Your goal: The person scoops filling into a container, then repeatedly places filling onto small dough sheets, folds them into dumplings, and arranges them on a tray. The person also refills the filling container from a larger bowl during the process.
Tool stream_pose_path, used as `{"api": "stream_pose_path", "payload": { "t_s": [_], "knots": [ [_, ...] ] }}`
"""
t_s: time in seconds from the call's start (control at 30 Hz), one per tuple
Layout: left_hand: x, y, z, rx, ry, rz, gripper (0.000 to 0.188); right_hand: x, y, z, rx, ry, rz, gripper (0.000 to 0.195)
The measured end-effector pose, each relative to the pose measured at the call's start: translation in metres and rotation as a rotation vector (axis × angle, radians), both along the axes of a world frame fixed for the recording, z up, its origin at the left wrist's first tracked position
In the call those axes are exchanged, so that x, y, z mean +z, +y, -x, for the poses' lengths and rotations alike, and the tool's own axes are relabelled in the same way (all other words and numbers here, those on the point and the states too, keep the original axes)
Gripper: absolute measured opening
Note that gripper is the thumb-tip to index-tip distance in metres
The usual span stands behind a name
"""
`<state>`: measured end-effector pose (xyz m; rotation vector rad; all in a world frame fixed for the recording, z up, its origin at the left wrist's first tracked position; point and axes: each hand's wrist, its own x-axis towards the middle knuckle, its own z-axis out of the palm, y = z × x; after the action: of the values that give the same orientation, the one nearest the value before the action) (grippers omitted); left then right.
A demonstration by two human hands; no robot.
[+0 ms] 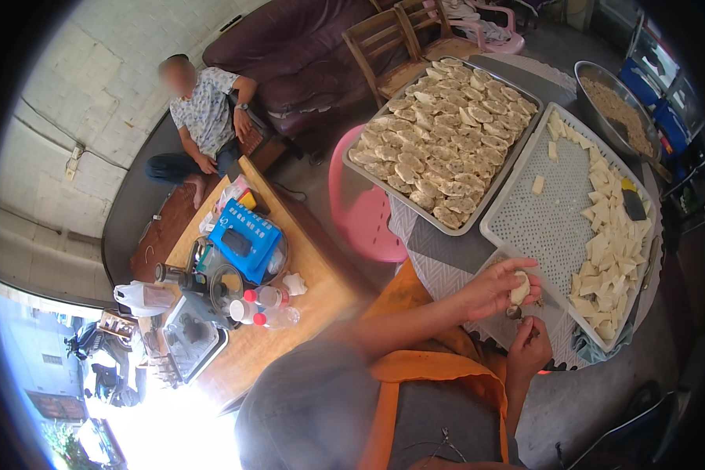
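Note:
My left hand (486, 289) holds a pale oval filled piece (520, 288), tofu or dough, between thumb and fingers. Just below it, my right hand (530, 345) grips a small metal spoon (513, 312), whose bowl is close to the piece. Both hands are over the near edge of a cloth-covered table (429, 249). Beyond them lies a metal tray (352, 161) packed with rows of similar filled pieces (446, 144). To its right, a perforated plastic tray (529, 217) carries many cut pale pieces (608, 258), heaped along its right side.
A dark scraper with a yellow part (634, 202) rests on the cut pieces. A metal bowl of brownish filling (617, 108) stands at the far right. Left are a pink plastic chair (361, 211) and a wooden table (235, 358) with bottles (267, 296). A person (202, 117) sits farther back.

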<state>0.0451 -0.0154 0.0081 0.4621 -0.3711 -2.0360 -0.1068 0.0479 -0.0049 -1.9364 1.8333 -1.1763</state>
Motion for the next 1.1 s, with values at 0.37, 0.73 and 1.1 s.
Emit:
{"api": "stream_pose_path", "payload": {
  "t_s": [0.37,0.73,1.1],
  "knots": [
    [-0.024,-0.003,-0.009,-0.151,0.080,-0.080,0.041,-0.001,0.000,0.001,-0.001,0.002,0.013,0.011],
    [-0.018,-0.001,-0.003,-0.105,-0.004,-0.083,0.045,-0.001,0.000,0.001,0.006,0.002,0.019,0.010],
    [-0.005,-0.002,0.009,-0.032,-0.066,-0.018,0.025,-0.001,-0.001,0.001,0.009,0.009,0.013,0.011]
  ]
}}
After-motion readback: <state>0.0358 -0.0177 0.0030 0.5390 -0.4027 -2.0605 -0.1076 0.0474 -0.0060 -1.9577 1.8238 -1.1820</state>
